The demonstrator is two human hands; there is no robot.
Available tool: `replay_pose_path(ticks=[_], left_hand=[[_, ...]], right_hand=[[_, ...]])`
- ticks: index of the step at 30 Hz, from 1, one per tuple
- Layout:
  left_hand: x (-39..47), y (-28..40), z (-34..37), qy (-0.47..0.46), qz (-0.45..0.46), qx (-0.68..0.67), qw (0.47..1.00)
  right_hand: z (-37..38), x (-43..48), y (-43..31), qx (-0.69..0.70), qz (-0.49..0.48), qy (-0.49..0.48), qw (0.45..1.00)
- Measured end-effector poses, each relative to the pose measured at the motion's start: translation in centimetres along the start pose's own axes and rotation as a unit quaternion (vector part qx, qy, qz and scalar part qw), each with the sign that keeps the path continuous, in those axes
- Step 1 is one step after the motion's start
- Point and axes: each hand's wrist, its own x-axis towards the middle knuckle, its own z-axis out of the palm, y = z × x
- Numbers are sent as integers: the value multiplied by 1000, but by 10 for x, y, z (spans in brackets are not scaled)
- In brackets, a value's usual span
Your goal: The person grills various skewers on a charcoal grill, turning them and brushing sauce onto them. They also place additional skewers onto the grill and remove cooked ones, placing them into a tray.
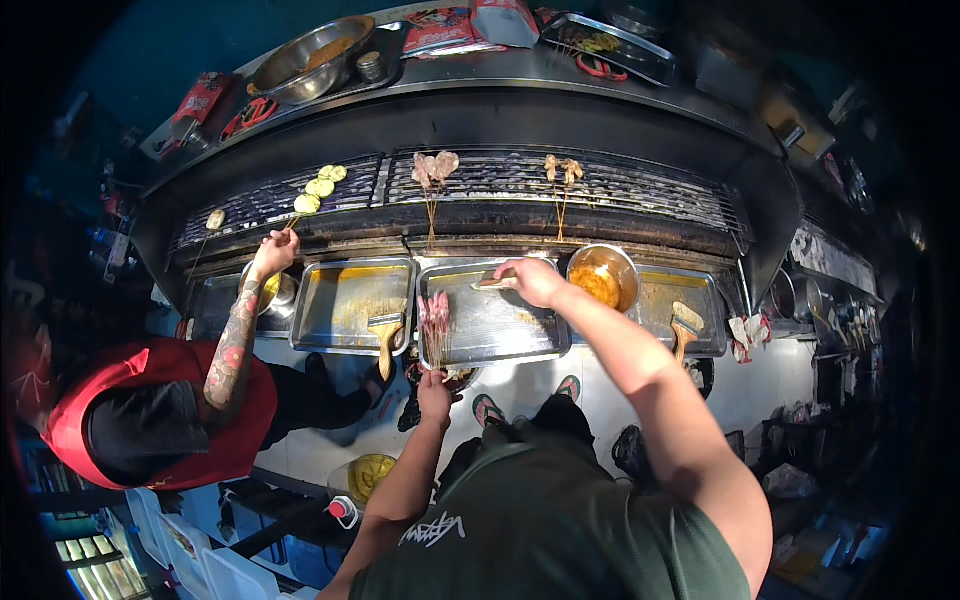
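Note:
My left hand [435, 399] grips the lower ends of a bundle of raw meat skewers [434, 319]. Their pink meat lies over the left end of a shallow metal tray [536, 354]. Above the same tray, my right hand [534, 280] is closed on what looks like a basting brush [489, 284], mostly covered by my fingers; its pale end points left. Just right of that hand stands a metal pot [600, 279] with orange-brown liquid. Beyond the trays, pale meat skewers [435, 169] and browner meat skewers [564, 171] lie across the charcoal grill [645, 184].
At left, a co-worker's tattooed arm [232, 341] reaches to skewers of green slices [319, 191] on the grill. Wooden-handled brushes rest on the left tray [337, 300] and right tray [656, 289]. A steel bowl [300, 86] stands on the back shelf [480, 71].

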Motion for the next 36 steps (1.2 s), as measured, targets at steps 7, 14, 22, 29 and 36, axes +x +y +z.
replay_pose_path(ticks=[7,14,22,29,36], left_hand=[[15,-11,-3,32,9,-85,996],[22,6,-15,-25,-12,-57,998],[8,16,-17,-15,16,-76,997],[10,23,-11,-8,58,-93,994],[21,23,-11,11,45,-84,995]], right_hand=[[3,-70,-6,-88,-93,-153,980],[-31,-120,24,473,180,109,856],[4,-89,5,350,119,144,918],[85,33,-31,-48,-40,-42,997],[51,-58,-24,-70,-267,-141,951]])
